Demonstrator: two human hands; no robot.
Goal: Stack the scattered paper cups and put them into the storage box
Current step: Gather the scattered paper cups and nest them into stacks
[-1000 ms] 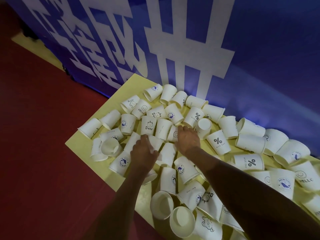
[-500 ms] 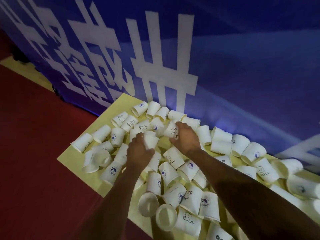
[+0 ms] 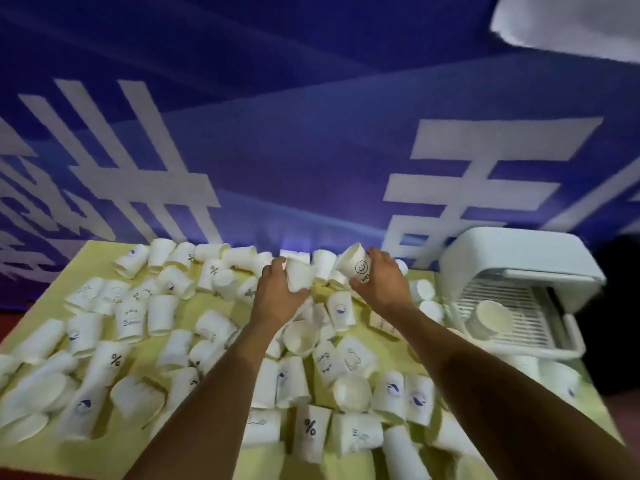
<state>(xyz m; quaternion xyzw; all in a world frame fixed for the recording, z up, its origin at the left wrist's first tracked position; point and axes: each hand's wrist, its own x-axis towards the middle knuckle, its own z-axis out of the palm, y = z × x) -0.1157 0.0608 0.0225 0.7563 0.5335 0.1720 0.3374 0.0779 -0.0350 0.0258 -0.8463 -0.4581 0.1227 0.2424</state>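
Several white paper cups lie scattered on a yellow table (image 3: 104, 455), most tipped over or upside down. My left hand (image 3: 277, 296) grips one plain cup (image 3: 298, 276) lifted above the pile near the table's far edge. My right hand (image 3: 384, 285) holds a smiley-face cup (image 3: 356, 263), tilted with its mouth toward the upper left. The two held cups are a short gap apart. A white storage box (image 3: 512, 268) with an open lid stands at the right; a few stacked cups (image 3: 491, 318) lie on its wire rack.
A blue banner (image 3: 311, 150) with large white characters rises straight behind the table. Loose cups crowd the table on all sides of my arms. The box's tray rim (image 3: 571, 344) juts out toward the table's right edge. Red floor shows at the far left.
The view swung right, bringing the storage box into sight. Both hands lifted from the pile, each now holding a cup raised above the table.
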